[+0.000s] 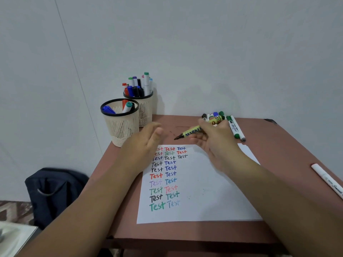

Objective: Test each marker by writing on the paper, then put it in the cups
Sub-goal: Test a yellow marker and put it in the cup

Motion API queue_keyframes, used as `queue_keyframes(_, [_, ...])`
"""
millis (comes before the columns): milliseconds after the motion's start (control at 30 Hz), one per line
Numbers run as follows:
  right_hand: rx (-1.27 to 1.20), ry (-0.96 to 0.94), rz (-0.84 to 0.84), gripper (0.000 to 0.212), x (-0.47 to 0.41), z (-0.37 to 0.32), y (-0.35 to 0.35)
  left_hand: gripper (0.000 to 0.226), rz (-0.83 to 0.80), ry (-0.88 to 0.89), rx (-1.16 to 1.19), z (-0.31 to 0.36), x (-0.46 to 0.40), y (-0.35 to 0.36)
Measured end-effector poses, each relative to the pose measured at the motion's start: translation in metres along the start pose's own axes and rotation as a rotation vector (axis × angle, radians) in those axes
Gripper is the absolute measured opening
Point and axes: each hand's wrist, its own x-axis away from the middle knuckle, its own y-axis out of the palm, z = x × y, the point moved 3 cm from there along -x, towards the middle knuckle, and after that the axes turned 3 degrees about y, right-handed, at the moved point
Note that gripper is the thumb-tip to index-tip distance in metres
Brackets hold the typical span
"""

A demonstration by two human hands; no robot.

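My right hand [213, 140] grips a yellow-green marker [193, 131] labelled MARKER, uncapped, its black tip pointing left just above the top edge of the paper [204, 191]. The white sheet carries several coloured "Test" words in three columns. My left hand [148, 140] hovers open with straight fingers over the paper's top left corner, holding nothing. Two beige mesh cups stand at the table's back left: the near cup [120, 127] holds a few markers, the far cup [143, 108] is packed with several. A pile of loose markers [228, 121] lies behind my right hand.
A white marker [326, 179] lies at the table's right edge. A second sheet [247, 152] peeks out under the main paper. A dark bag [55, 190] sits on the floor left of the brown table [278, 145]. The wall rises directly behind the cups.
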Motion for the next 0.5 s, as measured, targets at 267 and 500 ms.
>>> queue_keyframes(267, [0.220,-0.028,-0.128,0.018,-0.002,0.026,-0.014,0.026,-0.144,-0.087,-0.133,-0.005,-0.008,0.010])
queue_keyframes(500, [0.404,-0.059,-0.213,0.025,0.005,0.028,-0.011,0.020,-0.180,-0.077,-0.241,-0.008,-0.009,0.014])
